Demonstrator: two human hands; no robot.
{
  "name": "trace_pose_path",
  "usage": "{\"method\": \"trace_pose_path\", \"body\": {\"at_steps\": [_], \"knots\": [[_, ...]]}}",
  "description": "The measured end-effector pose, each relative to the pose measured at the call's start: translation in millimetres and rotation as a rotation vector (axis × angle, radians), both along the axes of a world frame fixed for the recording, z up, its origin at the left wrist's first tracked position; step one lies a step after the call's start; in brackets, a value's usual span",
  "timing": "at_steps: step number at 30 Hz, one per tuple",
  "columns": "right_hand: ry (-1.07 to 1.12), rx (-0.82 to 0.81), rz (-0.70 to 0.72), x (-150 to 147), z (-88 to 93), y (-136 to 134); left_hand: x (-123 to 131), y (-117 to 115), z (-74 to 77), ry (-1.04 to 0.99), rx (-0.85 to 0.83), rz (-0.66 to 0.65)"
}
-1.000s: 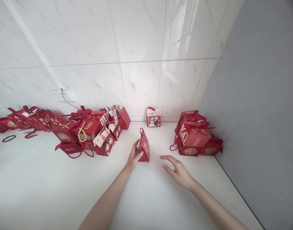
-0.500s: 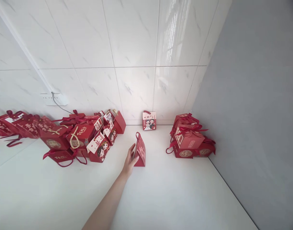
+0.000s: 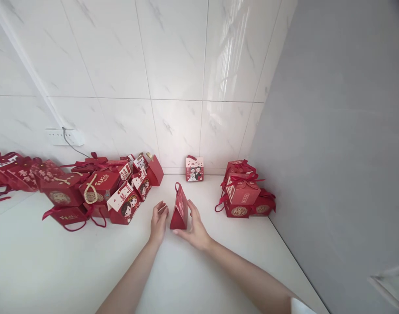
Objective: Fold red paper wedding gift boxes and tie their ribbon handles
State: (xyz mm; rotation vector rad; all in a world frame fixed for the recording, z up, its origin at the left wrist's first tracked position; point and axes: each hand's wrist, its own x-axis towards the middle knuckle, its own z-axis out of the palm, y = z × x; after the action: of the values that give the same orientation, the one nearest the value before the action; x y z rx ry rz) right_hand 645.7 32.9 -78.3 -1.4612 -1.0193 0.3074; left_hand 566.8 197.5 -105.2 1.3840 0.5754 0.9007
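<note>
A red triangular gift box (image 3: 180, 210) with a loop handle on top stands upright on the white counter, one end facing me. My right hand (image 3: 197, 230) is at its right side, fingers along the slanted panel and thumb across the front lower edge. My left hand (image 3: 158, 221) is a small gap to the left of the box, fingers apart and slightly curled, holding nothing. Beyond the box, a small red and white gift box (image 3: 194, 169) with a cartoon couple stands against the tiled wall.
Left of my hands is a stacked group of red gift boxes (image 3: 99, 187) with ribbons and cord handles. A smaller stack (image 3: 243, 192) stands at right, near a grey panel (image 3: 323, 131). A wall socket (image 3: 65, 137) with a cable sits above the left group.
My left hand has let go of the triangular box and drawn slightly left. My right hand has come in from the right and reached the box. The view has shifted a little.
</note>
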Motion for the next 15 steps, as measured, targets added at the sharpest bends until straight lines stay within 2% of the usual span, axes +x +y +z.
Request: {"method": "trace_pose_path", "body": {"at_steps": [2,5,7,9,12,15], "knots": [[-0.025,0.015,0.033,4,-11.3,16,0,2,1.0,0.033,-0.013,0.078],[0.025,0.036,0.035,10,-24.0,20,-1,0,6.9,0.137,0.057,0.112],[0.096,0.041,0.016,13,-27.9,16,-5,-5,14.0,0.182,0.092,0.097],[0.169,0.053,0.017,16,-28.6,11,-16,-11,23.2,0.291,0.141,0.012],[0.288,0.082,0.071,19,-26.7,7,-55,-20,38.2,0.592,0.192,-0.201],[0.381,0.086,0.100,20,-23.8,6,-125,-33,51.2,0.806,0.204,-0.257]]}}
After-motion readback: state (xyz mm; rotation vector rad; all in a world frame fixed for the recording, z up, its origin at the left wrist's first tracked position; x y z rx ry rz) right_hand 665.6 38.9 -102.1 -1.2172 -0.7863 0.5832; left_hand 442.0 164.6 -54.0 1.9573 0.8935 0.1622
